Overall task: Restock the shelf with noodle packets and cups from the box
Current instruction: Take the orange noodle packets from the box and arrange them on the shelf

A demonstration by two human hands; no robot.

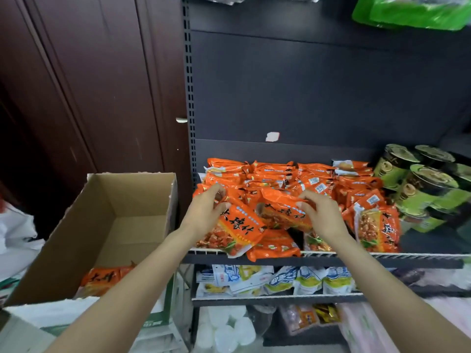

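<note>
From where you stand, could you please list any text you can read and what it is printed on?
"大骨汁", as best I can read it: large black characters on the orange packets under both hands.
Green cups: lid print too blurred.
White-and-blue packets on the lower shelf: too blurred.

Black Chinese characters on orange packets

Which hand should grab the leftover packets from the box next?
Left. The left hand is nearer the box, which sits on the left with orange packets inside; the right hand would have to cross over.
</note>
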